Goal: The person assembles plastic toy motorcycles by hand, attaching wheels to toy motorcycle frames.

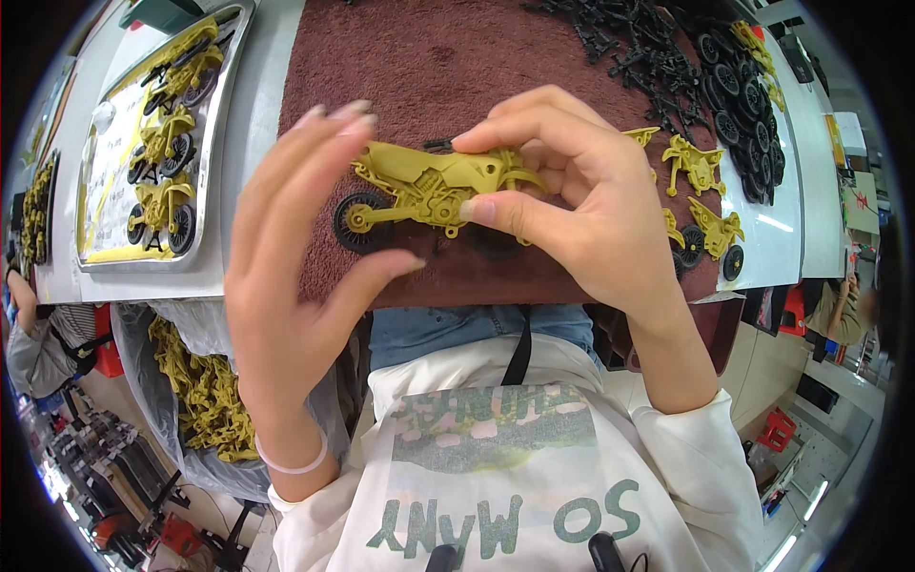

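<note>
A small olive-yellow plastic toy motorcycle with a black rear wheel (427,188) is held up between the two hands, above the near edge of a dark maroon fabric mat (400,67). The right hand (572,195) is closed on the front part of the toy: the thumb is pressed against its lower side and the forefinger is laid along its top, with the other fingers curled behind. The left hand (295,257) is held wide, its fingers stretched and spread; the fingertips are placed at the toy's tail, above the black wheel, and the thumb is extended beneath the wheel, though contact there cannot be told for certain.

To the right of the right hand, several more olive-yellow motorcycle bodies (701,195) are laid on the mat. Farther right and far, a heap of small black plastic parts and wheels (710,67) is spread. At the far left, a metal tray (229,105) is set on the grey table (262,86), with finished yellow motorcycles (167,176) lined up in it. Near left, below the table edge, a clear plastic bag of yellow parts (200,391) is seen.
</note>
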`<state>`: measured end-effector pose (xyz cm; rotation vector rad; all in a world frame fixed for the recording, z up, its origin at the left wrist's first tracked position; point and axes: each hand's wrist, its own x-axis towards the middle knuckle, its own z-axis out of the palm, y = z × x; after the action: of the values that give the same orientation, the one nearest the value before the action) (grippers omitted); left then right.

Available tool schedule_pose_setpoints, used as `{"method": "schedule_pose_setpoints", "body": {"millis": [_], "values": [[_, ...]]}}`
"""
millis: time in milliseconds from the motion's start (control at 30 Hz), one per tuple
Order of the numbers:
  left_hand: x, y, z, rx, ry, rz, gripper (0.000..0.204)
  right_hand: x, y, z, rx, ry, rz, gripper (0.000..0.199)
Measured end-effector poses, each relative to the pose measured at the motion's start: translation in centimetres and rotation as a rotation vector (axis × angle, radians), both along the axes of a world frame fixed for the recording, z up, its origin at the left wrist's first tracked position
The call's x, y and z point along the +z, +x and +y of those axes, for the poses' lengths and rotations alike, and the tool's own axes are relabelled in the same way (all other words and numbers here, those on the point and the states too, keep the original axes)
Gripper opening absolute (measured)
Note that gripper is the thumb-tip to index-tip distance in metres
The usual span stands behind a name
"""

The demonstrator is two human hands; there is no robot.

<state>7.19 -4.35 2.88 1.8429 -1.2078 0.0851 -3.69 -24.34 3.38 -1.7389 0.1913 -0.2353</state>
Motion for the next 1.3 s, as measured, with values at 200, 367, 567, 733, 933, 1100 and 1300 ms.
{"method": "schedule_pose_setpoints", "body": {"millis": [200,367,567,733,933,1100,1300], "values": [[-0.8,0.8,-0.7,-0.032,0.225,-0.153,0.043,-0.4,0.5,0.6,-0.025,-0.515,-0.126,0.028],[-1.3,1.0,-0.7,-0.030,0.224,-0.047,0.043,-1.2,1.0,0.6,-0.086,-0.772,-0.222,0.031],[-1.7,1.4,-1.0,-0.078,0.209,0.051,0.041,-1.6,0.2,1.2,-0.150,-0.754,-0.148,0.032],[-1.2,1.0,-1.1,-0.049,0.225,0.115,0.040,-1.8,0.1,1.9,-0.199,-0.715,-0.089,0.037],[-0.8,0.6,-1.2,0.025,0.256,0.116,0.037,-1.1,-0.3,2.3,-0.264,-0.664,0.028,0.053],[-0.5,0.6,-1.3,0.015,0.267,0.038,0.035,-1.1,-0.4,2.9,-0.307,-0.659,0.096,0.055],[-0.7,0.0,-1.9,0.088,0.247,0.072,0.032,-1.3,-0.1,3.4,-0.330,-0.625,0.059,0.062]]}}
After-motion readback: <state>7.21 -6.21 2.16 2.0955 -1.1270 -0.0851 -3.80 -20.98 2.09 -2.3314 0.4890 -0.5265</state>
